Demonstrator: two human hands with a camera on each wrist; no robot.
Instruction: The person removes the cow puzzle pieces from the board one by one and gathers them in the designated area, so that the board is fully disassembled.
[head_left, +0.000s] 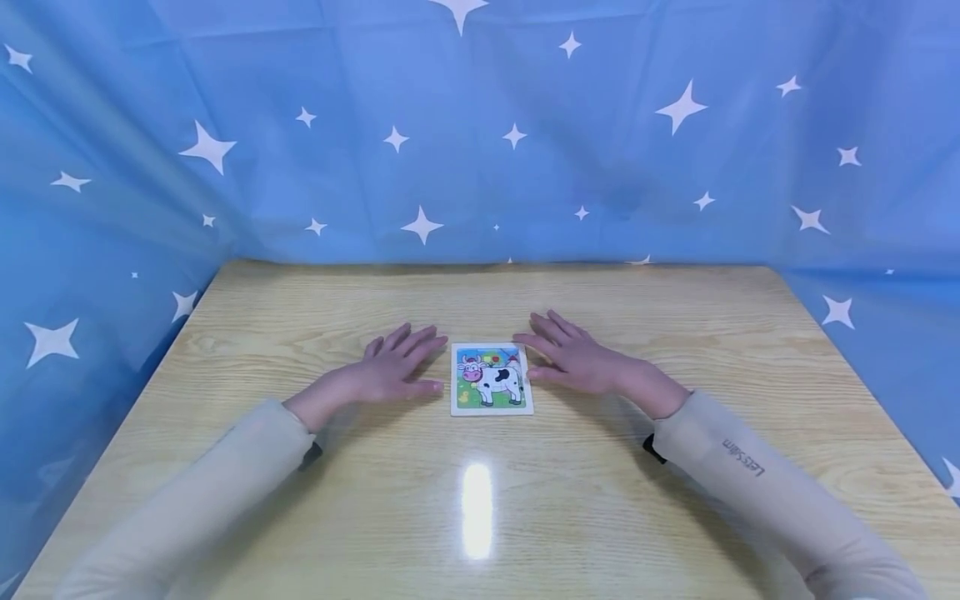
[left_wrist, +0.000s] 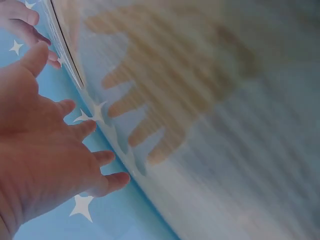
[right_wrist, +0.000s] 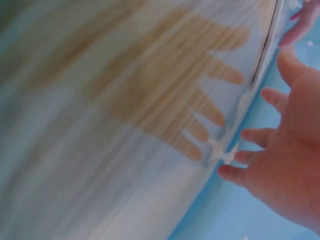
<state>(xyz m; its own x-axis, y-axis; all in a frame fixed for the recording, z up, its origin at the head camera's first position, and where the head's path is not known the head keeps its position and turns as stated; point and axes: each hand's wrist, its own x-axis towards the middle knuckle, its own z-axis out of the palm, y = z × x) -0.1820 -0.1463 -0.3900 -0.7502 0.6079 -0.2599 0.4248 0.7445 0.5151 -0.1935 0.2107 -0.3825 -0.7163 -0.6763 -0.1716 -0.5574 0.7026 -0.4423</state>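
Note:
A small square cow puzzle point(head_left: 491, 379) with a white border lies flat on the wooden table, its cow picture face up. To its left, my left hand point(head_left: 393, 367) hovers with fingers spread, its fingertips just short of the border. My right hand point(head_left: 573, 358) reaches in from the other side, fingers extended; whether its thumb touches the puzzle's right edge I cannot tell. Neither hand holds anything. In the left wrist view the left palm point(left_wrist: 45, 145) shows bare, and the right palm point(right_wrist: 290, 150) likewise in the right wrist view.
The glossy wooden tabletop point(head_left: 480, 467) mirrors both hands in the wrist views and carries a bright light reflection near its front. A blue curtain point(head_left: 480, 167) with white stars hangs behind the table and along its sides.

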